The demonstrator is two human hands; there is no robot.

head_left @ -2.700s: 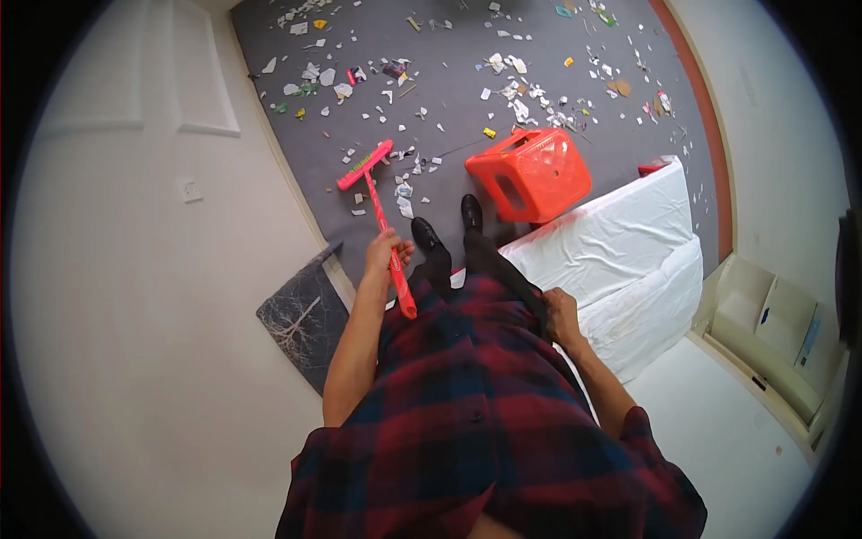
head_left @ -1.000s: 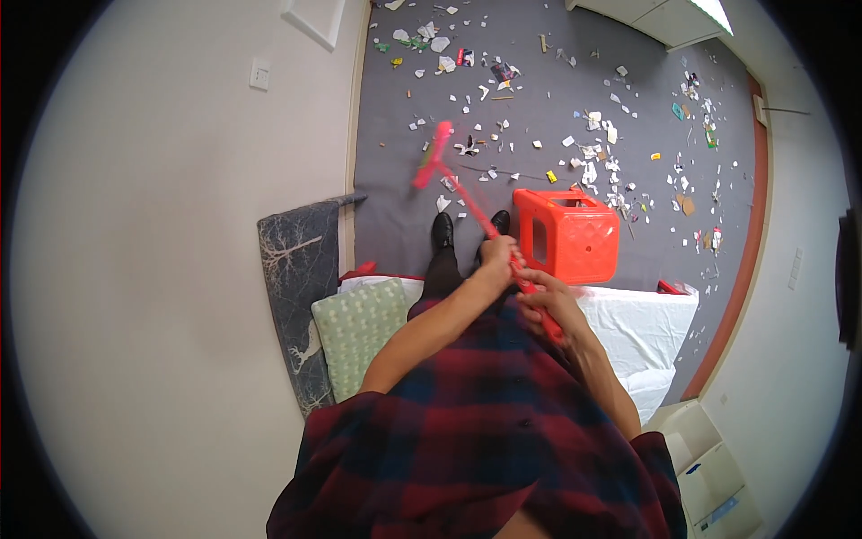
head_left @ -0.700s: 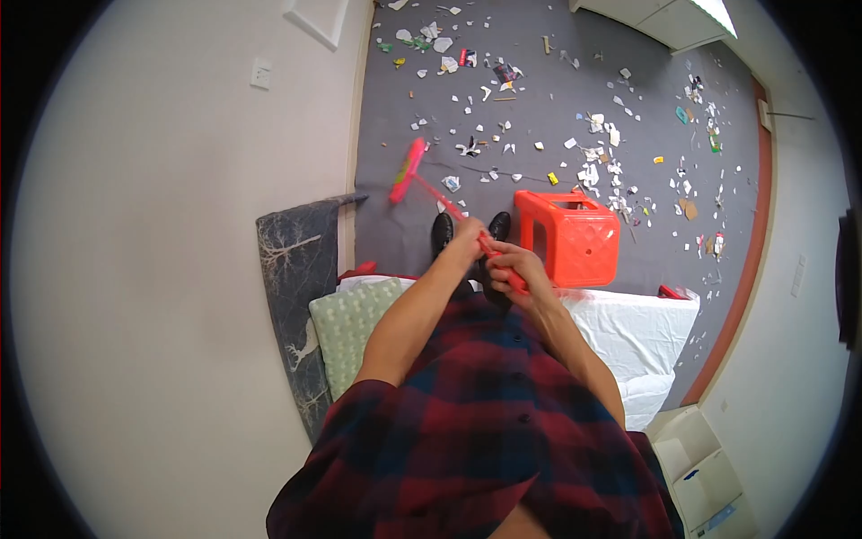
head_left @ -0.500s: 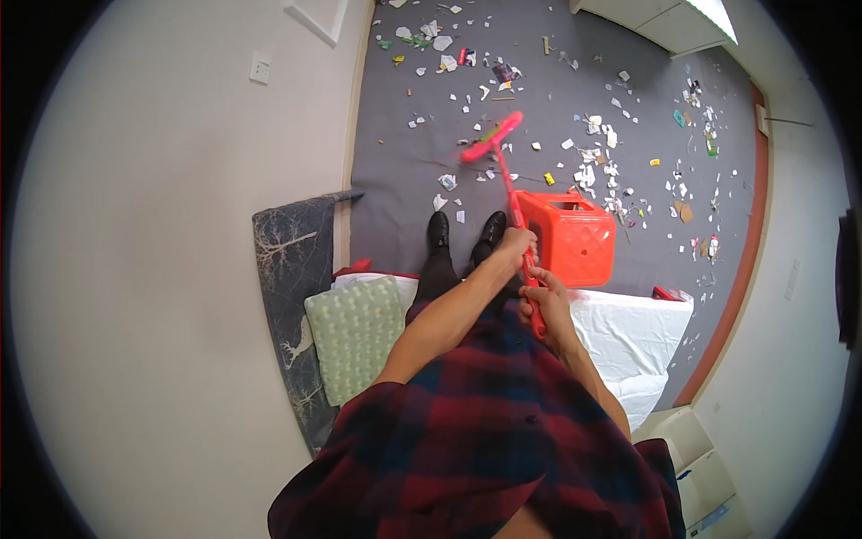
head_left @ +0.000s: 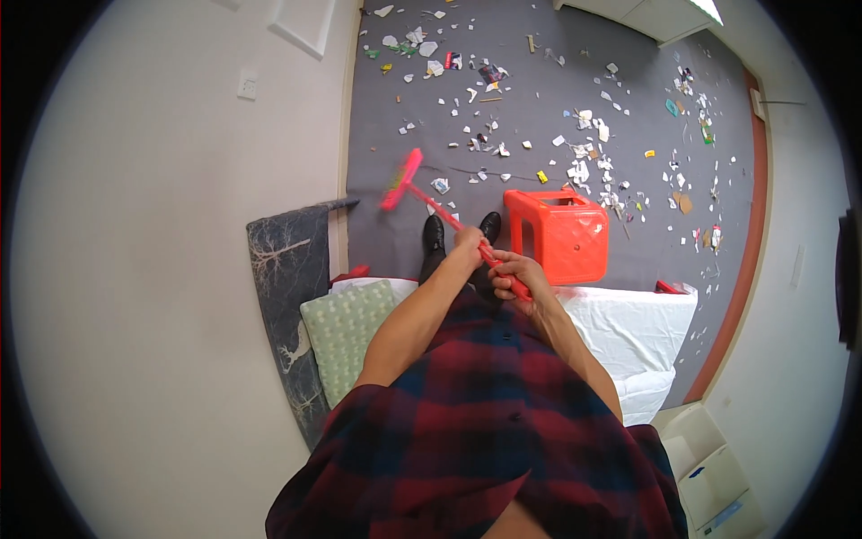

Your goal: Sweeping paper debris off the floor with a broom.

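A red broom (head_left: 435, 208) with a pink crosswise head slants up to the left from my hands. Its head, slightly blurred, is over the grey floor left of my black shoes. My left hand (head_left: 468, 246) is wrapped around the middle of the handle. Close behind it, my right hand (head_left: 521, 277) grips the handle near its end. Beside my right hand, just beyond it, stands an orange-red plastic stool (head_left: 572, 238). Scraps of paper (head_left: 441, 185) lie on the floor near the broom head.
Torn paper and other litter (head_left: 588, 148) is scattered over the grey floor (head_left: 386, 112). A bed with a dark patterned headboard (head_left: 269, 256), green pillow (head_left: 346, 328) and white sheet (head_left: 620, 323) is close by me. A white cabinet (head_left: 637, 20) stands at the far side; a wall runs along the left.
The broom head has swung left and nearer, from in front of the stool to left of my shoes. Both hands have moved left with the handle, still holding it.
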